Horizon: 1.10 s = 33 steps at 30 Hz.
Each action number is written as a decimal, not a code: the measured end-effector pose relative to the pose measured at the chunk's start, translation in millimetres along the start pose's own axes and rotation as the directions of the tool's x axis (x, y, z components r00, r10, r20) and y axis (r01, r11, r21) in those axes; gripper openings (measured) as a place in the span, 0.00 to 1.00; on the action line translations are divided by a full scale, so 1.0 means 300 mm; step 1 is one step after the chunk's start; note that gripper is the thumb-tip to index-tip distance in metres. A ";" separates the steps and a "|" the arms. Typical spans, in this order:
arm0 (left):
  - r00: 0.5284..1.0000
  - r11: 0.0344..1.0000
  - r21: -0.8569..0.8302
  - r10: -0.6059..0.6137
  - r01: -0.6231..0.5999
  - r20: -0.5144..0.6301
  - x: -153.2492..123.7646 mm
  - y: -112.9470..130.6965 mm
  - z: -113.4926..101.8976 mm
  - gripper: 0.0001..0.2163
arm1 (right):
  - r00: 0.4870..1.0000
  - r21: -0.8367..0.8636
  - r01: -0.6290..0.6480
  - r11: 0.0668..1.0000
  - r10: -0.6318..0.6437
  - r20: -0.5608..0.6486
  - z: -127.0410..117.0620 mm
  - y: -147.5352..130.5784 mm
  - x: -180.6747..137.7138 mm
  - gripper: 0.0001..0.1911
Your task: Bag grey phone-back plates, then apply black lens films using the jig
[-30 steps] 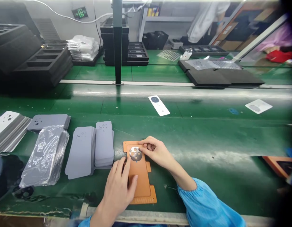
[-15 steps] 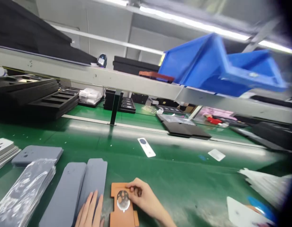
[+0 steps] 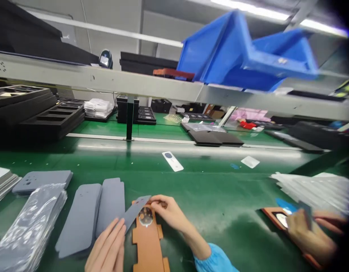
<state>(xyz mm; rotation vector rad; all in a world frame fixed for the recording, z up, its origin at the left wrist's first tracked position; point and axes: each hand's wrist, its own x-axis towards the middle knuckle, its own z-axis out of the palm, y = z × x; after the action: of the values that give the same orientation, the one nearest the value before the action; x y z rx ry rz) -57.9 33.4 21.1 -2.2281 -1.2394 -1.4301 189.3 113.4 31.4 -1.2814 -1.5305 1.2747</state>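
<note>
My left hand (image 3: pixel 108 243), fingers close together, grips the near end of a thin grey phone-shaped sheet (image 3: pixel 136 211). The sheet is raised and tilted. At its far corner, my right hand (image 3: pixel 171 213) has it pinched between thumb and fingers. Under and beside the sheet lies an orange notched tray (image 3: pixel 148 241) with a round black camera-ring piece (image 3: pixel 146 216) at its far end. Left of my hands stand two stacks of similar grey sheets, one with small holes (image 3: pixel 80 215) and one plainer (image 3: pixel 110 204).
Plastic-wrapped grey sheets (image 3: pixel 35 226) and a stack of white sheets (image 3: pixel 3 183) are at left. Further off lies a white card (image 3: pixel 172 161). At right a co-worker's hands (image 3: pixel 310 234) work over another orange tray (image 3: pixel 272 217). Blue bins (image 3: pixel 214 53) sit on the shelf overhead.
A grey sheet is now held between my hands above the orange tray. Before, my left hand lay on the grey stack and my right was at the ring piece. The camera view has shifted.
</note>
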 end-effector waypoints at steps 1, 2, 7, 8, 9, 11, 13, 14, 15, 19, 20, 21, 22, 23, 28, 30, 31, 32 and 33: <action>1.000 0.999 -0.032 0.012 -0.011 0.020 0.011 0.023 -0.008 0.24 | 0.999 0.114 -0.012 0.993 0.008 0.039 0.006 -0.019 -0.002 0.21; 0.998 0.998 -0.058 0.034 -0.031 0.044 0.019 0.044 -0.010 0.22 | 0.997 0.225 -0.032 0.974 0.014 0.081 0.010 -0.037 -0.003 0.26; 0.966 0.980 -0.094 0.189 -0.175 0.177 0.018 0.130 0.019 0.16 | 0.995 0.443 -0.090 0.892 0.067 0.067 0.007 -0.074 -0.004 0.28; 0.958 0.978 -0.100 0.202 -0.185 0.204 0.013 0.145 0.022 0.15 | 0.995 0.462 -0.100 0.881 0.087 0.050 0.004 -0.068 -0.004 0.30; 0.952 0.977 -0.109 0.206 -0.185 0.227 0.007 0.158 0.022 0.14 | 0.994 0.476 -0.109 0.872 0.101 0.042 -0.001 -0.061 -0.005 0.33; 0.945 0.979 -0.126 0.190 -0.161 0.266 -0.007 0.178 0.014 0.13 | 0.994 0.483 -0.113 0.868 0.100 0.052 -0.010 -0.046 -0.009 0.39; 0.936 0.984 -0.129 0.158 -0.123 0.313 -0.023 0.186 0.000 0.15 | 0.994 0.457 -0.101 0.884 0.070 0.083 -0.016 -0.036 -0.017 0.40; 0.930 0.987 -0.123 0.143 -0.107 0.339 -0.033 0.186 -0.007 0.16 | 0.993 0.433 -0.091 0.897 0.050 0.104 -0.018 -0.035 -0.021 0.39; 0.920 0.989 -0.113 0.130 -0.094 0.371 -0.044 0.184 -0.013 0.18 | 0.992 0.404 -0.077 0.912 0.030 0.122 -0.019 -0.035 -0.026 0.37; 0.853 0.996 -0.067 0.091 -0.066 0.514 -0.095 0.166 -0.022 0.25 | 0.988 0.262 -0.021 0.965 -0.020 0.153 -0.016 -0.047 -0.042 0.29; 0.834 0.996 -0.058 0.083 -0.062 0.545 -0.107 0.163 -0.022 0.26 | 0.987 0.235 -0.016 0.972 -0.022 0.158 -0.014 -0.050 -0.046 0.28; 0.818 0.997 -0.050 0.076 -0.058 0.570 -0.119 0.162 -0.021 0.25 | 0.985 0.217 -0.021 0.976 -0.017 0.170 -0.013 -0.052 -0.050 0.27; 0.806 0.998 -0.040 0.068 -0.054 0.588 -0.129 0.162 -0.021 0.25 | 0.983 0.202 -0.027 0.979 -0.011 0.182 -0.013 -0.054 -0.054 0.26; 0.798 0.998 -0.032 0.063 -0.054 0.599 -0.138 0.163 -0.021 0.24 | 0.981 0.186 -0.031 0.982 -0.006 0.195 -0.013 -0.054 -0.058 0.25; 0.803 0.998 -0.021 0.060 -0.060 0.593 -0.160 0.169 -0.028 0.20 | 0.976 0.031 0.040 0.999 -0.046 0.211 -0.027 -0.055 -0.074 0.24; 0.799 0.998 -0.023 0.060 -0.057 0.599 -0.163 0.168 -0.029 0.20 | 0.981 -0.078 0.130 0.988 -0.116 0.158 -0.032 -0.055 -0.077 0.22; 0.793 0.998 -0.025 0.061 -0.058 0.606 -0.164 0.166 -0.029 0.20 | 0.978 -0.143 0.181 0.973 -0.163 0.127 -0.033 -0.054 -0.077 0.21; 0.787 0.998 -0.025 0.062 -0.059 0.614 -0.164 0.164 -0.029 0.20 | 0.972 -0.208 0.227 0.952 -0.210 0.102 -0.031 -0.051 -0.077 0.20; 0.779 0.998 -0.027 0.065 -0.062 0.624 -0.165 0.162 -0.028 0.20 | 0.965 -0.268 0.260 0.927 -0.246 0.086 -0.028 -0.047 -0.076 0.19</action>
<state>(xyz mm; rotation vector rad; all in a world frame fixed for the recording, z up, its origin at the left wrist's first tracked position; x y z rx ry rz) -35.7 -28.0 -3.7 -2.8354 -1.2963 -0.6544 199.1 92.9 48.0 -1.1783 -1.8960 0.9576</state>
